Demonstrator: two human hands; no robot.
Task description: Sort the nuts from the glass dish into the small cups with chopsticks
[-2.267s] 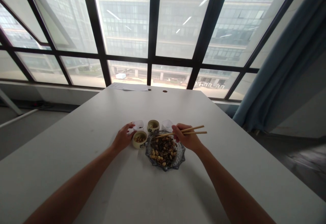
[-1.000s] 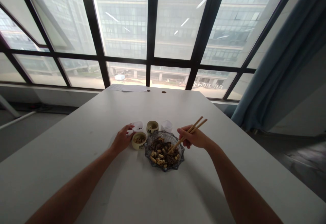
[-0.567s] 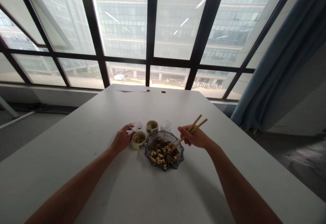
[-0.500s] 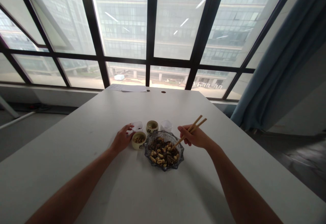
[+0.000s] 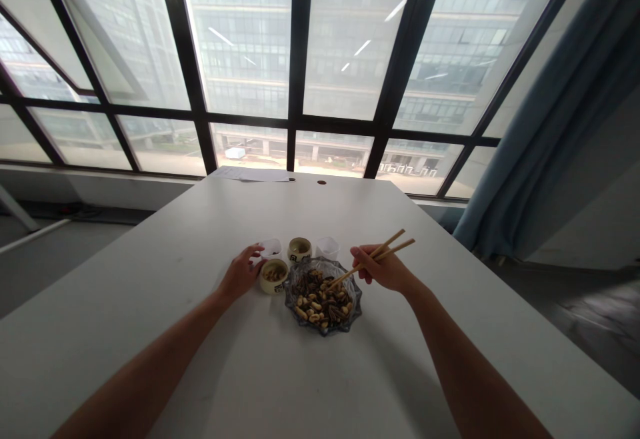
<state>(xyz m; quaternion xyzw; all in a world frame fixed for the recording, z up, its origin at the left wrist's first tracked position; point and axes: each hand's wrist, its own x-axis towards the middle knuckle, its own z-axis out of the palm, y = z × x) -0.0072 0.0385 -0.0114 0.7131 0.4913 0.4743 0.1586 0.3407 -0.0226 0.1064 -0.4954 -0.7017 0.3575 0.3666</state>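
Observation:
My right hand [image 5: 381,268] grips a pair of wooden chopsticks [image 5: 387,251], whose tips reach into the glass bowl [image 5: 356,312]. Peanuts and dark, seed-like pieces [image 5: 323,302] fill that scalloped bowl. To its left, my left hand [image 5: 243,271] rests with its fingers apart. Its thumb is at a cream cup [image 5: 273,286] with dark markings and small pale pieces inside, and its fingertips are at a white plastic cup [image 5: 270,246] holding a few dark bits. Behind the bowl are a second cream cup [image 5: 299,252] and a translucent cup [image 5: 327,248].
Sheets of paper [image 5: 257,174] lie at the far end of the white table [image 5: 280,372], near a round hole [image 5: 322,182]. Beyond stands a wall of windows, and a blue curtain [image 5: 530,126] hangs at the right.
The chopstick tips have shifted left and slightly up within the bowl, and their rear ends have swung right and down, spreading wider. My left hand has stayed nearly still.

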